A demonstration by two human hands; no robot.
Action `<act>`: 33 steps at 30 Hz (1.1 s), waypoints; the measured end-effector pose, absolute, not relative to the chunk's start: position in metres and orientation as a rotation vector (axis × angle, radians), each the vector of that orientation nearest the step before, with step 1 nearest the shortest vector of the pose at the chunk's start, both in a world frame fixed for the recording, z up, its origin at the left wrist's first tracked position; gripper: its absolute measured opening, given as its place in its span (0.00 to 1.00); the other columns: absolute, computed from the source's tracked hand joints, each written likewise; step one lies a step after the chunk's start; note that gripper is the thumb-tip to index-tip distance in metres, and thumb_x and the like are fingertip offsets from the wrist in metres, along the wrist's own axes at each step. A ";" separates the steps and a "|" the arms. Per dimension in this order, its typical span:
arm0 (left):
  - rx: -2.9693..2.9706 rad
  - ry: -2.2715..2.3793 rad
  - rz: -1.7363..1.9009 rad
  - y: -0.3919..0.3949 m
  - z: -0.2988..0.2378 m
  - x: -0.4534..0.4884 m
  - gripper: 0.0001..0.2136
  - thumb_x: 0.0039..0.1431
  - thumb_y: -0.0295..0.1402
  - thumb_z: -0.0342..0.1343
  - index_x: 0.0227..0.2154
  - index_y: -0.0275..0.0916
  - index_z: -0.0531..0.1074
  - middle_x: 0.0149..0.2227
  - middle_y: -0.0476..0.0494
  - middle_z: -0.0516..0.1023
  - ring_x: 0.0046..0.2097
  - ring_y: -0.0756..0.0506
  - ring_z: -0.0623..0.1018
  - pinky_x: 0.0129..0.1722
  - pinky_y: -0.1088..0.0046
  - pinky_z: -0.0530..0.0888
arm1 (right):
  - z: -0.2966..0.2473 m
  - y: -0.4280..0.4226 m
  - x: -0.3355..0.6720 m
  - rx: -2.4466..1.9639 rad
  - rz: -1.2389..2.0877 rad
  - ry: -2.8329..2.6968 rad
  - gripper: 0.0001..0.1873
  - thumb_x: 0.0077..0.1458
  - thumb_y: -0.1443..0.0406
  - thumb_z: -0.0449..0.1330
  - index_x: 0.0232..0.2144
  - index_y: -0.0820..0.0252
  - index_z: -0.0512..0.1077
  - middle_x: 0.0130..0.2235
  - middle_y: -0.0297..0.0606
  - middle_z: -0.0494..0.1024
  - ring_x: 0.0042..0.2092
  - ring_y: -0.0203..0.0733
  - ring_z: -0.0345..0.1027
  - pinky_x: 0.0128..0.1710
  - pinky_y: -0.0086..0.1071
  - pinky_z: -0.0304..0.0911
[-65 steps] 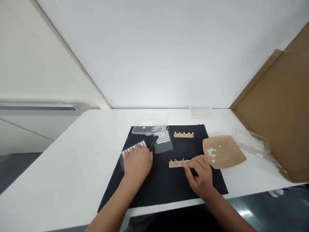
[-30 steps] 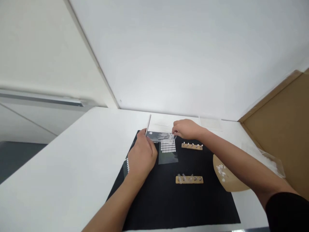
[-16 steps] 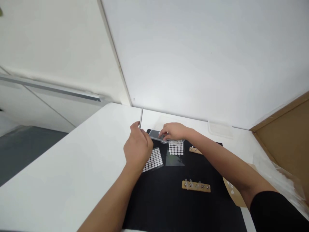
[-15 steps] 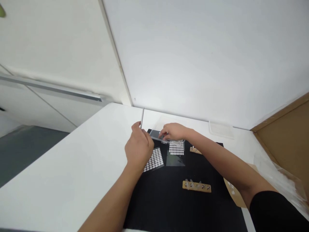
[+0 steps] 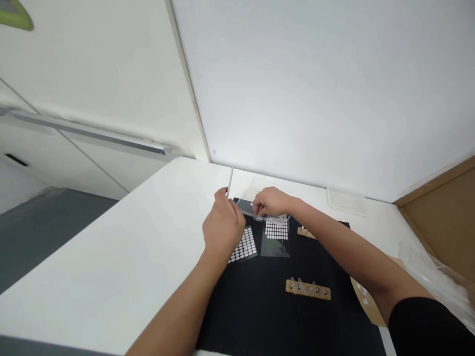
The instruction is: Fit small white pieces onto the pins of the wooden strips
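My left hand (image 5: 223, 225) is closed around a thin, pale, straight strip (image 5: 230, 182) that stands up from its fingers; its lower end is hidden. Beside it, a clear plastic box (image 5: 245, 211) lies at the far edge of the black mat. My right hand (image 5: 272, 201) reaches into this box with fingertips pinched together; anything between them is too small to make out. Under the left wrist lies a sheet of white oval stickers (image 5: 248, 245). A second sticker sheet (image 5: 276, 231), partly bare, lies in front of the box.
On the black mat (image 5: 256, 311) rests a wooden strip (image 5: 308, 289) with metal studs and clear tabs; another wooden strip (image 5: 305, 232) is partly behind my right forearm. A clear tray (image 5: 347, 201) sits near the wall. Brown paper (image 5: 367, 301) and plastic wrap (image 5: 438, 282) lie at right.
The whole view has shifted slightly, moving the scene rightward. My right fingertips have drawn closer together over the clear box. The left hand keeps its grip on the pale strip.
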State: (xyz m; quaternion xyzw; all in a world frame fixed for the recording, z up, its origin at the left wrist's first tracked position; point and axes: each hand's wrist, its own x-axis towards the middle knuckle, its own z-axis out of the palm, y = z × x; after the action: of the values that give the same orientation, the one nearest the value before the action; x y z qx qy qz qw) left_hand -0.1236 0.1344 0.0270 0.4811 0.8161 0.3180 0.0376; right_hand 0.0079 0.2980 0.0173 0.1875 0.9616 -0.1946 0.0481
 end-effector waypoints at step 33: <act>1.775 1.490 1.086 0.076 0.046 -0.017 0.17 0.75 0.41 0.41 0.55 0.38 0.67 0.41 0.39 0.79 0.41 0.38 0.81 0.45 0.59 0.76 | 0.114 0.126 0.221 1.132 -0.732 3.408 0.07 0.72 0.65 0.59 0.42 0.53 0.78 0.42 0.35 0.81 0.43 0.39 0.76 0.44 0.34 0.71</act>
State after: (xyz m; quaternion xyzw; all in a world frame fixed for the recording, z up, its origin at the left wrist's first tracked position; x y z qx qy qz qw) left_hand -0.0168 0.0761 0.0456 0.6645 0.5575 0.4064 0.2870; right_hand 0.2207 0.1256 0.1136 0.2984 0.8983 -0.1929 -0.2586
